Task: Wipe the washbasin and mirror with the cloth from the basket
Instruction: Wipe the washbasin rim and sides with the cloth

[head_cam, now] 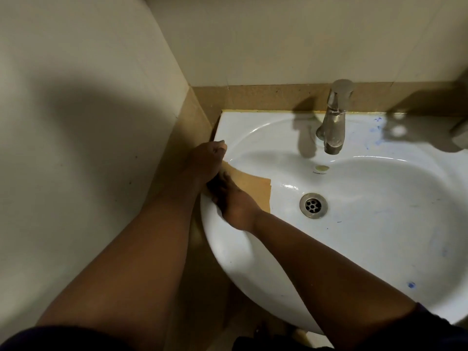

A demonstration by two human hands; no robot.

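**Cloth on basin's left rim**

Head view: flat orange-tan cloth (255, 188) lies on the white ceramic washbasin (379, 224), left of the steel drain (313, 205). Right hand (234, 206) presses it; left hand (205, 163) pinches its edge.

A white ceramic washbasin (367, 224) is fixed into a corner, its oval bowl glossy, with faint blue smudges along the right rim and a round metal drain (313, 205) at the bottom. A flat, tan-orange cloth (255, 188) lies against the bowl's left inner slope, just left of the drain, one squared corner pointing towards the middle of the bowl. Its left edge reaches the basin's rim.
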